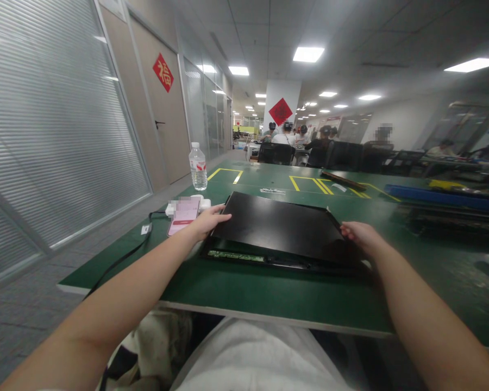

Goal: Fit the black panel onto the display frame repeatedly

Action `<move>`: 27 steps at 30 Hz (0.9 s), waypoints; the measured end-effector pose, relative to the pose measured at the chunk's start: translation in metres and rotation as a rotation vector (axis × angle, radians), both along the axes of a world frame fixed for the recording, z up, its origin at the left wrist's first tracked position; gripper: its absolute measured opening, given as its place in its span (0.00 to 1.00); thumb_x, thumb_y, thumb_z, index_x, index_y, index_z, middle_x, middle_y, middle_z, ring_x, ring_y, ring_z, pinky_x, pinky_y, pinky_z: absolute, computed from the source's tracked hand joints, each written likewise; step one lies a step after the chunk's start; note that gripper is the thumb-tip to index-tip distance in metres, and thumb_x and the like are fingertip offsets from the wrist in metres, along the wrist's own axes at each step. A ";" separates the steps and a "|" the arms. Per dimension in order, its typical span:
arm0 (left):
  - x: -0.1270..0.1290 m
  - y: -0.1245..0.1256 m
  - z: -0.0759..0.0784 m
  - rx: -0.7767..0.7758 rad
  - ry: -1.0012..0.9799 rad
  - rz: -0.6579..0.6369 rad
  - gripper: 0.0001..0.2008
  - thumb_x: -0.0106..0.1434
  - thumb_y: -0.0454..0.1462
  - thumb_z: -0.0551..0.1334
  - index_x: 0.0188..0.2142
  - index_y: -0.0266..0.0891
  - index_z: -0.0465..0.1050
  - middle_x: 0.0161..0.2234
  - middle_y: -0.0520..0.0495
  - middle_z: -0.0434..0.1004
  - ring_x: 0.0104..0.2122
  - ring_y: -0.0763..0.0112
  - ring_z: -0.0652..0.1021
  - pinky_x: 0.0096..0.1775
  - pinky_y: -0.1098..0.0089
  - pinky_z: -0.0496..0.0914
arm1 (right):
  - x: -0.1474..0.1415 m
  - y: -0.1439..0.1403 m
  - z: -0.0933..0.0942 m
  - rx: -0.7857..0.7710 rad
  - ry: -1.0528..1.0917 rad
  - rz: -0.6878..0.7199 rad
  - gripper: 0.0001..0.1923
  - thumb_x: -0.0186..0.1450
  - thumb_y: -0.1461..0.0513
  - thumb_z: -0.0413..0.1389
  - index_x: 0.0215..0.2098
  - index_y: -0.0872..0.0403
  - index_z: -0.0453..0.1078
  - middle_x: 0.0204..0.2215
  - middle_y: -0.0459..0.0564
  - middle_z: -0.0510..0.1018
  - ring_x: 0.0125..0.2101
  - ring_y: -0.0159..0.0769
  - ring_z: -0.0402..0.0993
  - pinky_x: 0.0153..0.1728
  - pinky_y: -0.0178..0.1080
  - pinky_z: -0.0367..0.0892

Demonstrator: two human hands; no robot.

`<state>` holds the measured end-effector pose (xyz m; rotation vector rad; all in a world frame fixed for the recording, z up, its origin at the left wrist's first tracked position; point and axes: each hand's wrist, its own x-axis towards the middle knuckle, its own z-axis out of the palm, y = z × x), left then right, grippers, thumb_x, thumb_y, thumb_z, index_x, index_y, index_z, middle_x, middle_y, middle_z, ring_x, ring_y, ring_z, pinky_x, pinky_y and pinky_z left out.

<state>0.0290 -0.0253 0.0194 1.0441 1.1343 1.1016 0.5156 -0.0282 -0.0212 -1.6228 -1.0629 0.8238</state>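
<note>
A flat black display panel (281, 222) lies tilted in front of me, its near edge raised over a thin black frame (285, 264). Along that frame's near side a green circuit board strip (236, 255) shows. My left hand (209, 221) is closed on the panel's left edge, thumb on top and fingers mostly underneath. At the right edge, my right hand (362, 235) pinches the panel between thumb and bent fingers. How far the panel's far side rests in the frame cannot be made out.
On the green table (269, 301), a phone (184, 217), white adapters (204, 203) and a water bottle (198, 167) stand left. A black cable (126, 255) runs off the left edge. Blurred dark panels (452, 214) and a blue strip (440, 195) lie right. People (285, 136) sit beyond.
</note>
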 end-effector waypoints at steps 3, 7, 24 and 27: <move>0.000 -0.002 0.002 0.017 -0.023 -0.017 0.31 0.48 0.30 0.75 0.53 0.40 0.73 0.34 0.46 0.84 0.31 0.63 0.83 0.35 0.68 0.77 | 0.000 0.002 -0.002 -0.006 0.040 -0.030 0.08 0.60 0.62 0.60 0.24 0.57 0.71 0.19 0.48 0.73 0.15 0.23 0.59 0.14 0.29 0.47; 0.000 -0.003 0.004 0.021 -0.054 -0.036 0.32 0.49 0.30 0.75 0.54 0.40 0.72 0.36 0.45 0.84 0.33 0.63 0.84 0.36 0.67 0.78 | 0.001 0.004 -0.004 0.003 0.057 -0.033 0.08 0.60 0.62 0.59 0.24 0.57 0.71 0.19 0.48 0.73 0.16 0.23 0.60 0.14 0.29 0.49; -0.001 -0.002 0.006 0.234 -0.104 -0.130 0.26 0.45 0.34 0.76 0.47 0.39 0.79 0.46 0.43 0.83 0.48 0.54 0.81 0.46 0.62 0.76 | -0.010 -0.008 0.013 0.034 -0.126 -0.199 0.08 0.56 0.58 0.61 0.30 0.55 0.74 0.25 0.52 0.77 0.21 0.31 0.68 0.19 0.32 0.59; 0.002 -0.006 0.010 0.289 -0.130 -0.140 0.28 0.45 0.35 0.77 0.48 0.40 0.79 0.47 0.44 0.83 0.50 0.53 0.80 0.50 0.60 0.74 | -0.005 -0.006 0.010 -0.010 -0.305 -0.230 0.10 0.57 0.56 0.60 0.31 0.54 0.77 0.31 0.56 0.81 0.32 0.41 0.76 0.29 0.38 0.67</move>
